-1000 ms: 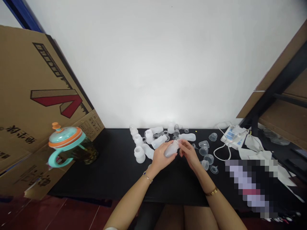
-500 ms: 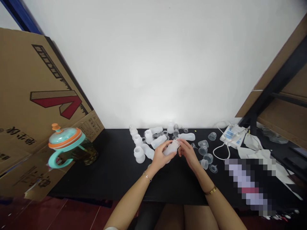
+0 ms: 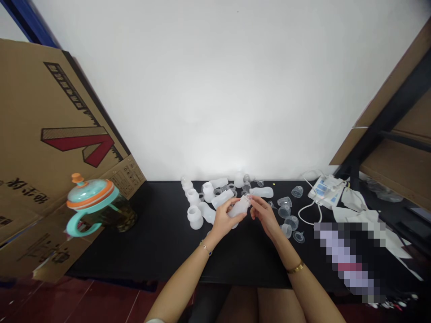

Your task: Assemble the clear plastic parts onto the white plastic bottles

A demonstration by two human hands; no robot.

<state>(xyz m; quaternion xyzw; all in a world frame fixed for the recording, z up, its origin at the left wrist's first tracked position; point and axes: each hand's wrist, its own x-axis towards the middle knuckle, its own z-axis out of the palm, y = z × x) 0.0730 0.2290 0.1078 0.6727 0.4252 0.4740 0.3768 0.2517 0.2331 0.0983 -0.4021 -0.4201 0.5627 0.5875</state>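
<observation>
My left hand [image 3: 222,220] is wrapped round a translucent white bottle [image 3: 239,207], which lies tilted with its mouth to the upper right. At that mouth is a small clear piece [image 3: 248,196] whose shape I cannot make out. The fingertips of my right hand [image 3: 264,214] are pinched together against it. Beyond my hands lie more soft white bottles [image 3: 263,192]. White bottle collars [image 3: 195,218] stand to the left. Clear caps [image 3: 284,211] and a clear disc with a stem [image 3: 298,237] rest to the right.
A big jug [image 3: 116,214] with a turquoise lid stands left on the black table [image 3: 144,251], before a cardboard box [image 3: 27,112]. At the right are a white power strip [image 3: 326,190] with its cable and crumpled paper [image 3: 357,217]. A white wall [image 3: 215,89] rises behind.
Almost nothing differs. The bottle stays in my left hand, and the right fingertips remain at its mouth with only a slight shift. The whole view has moved a little.
</observation>
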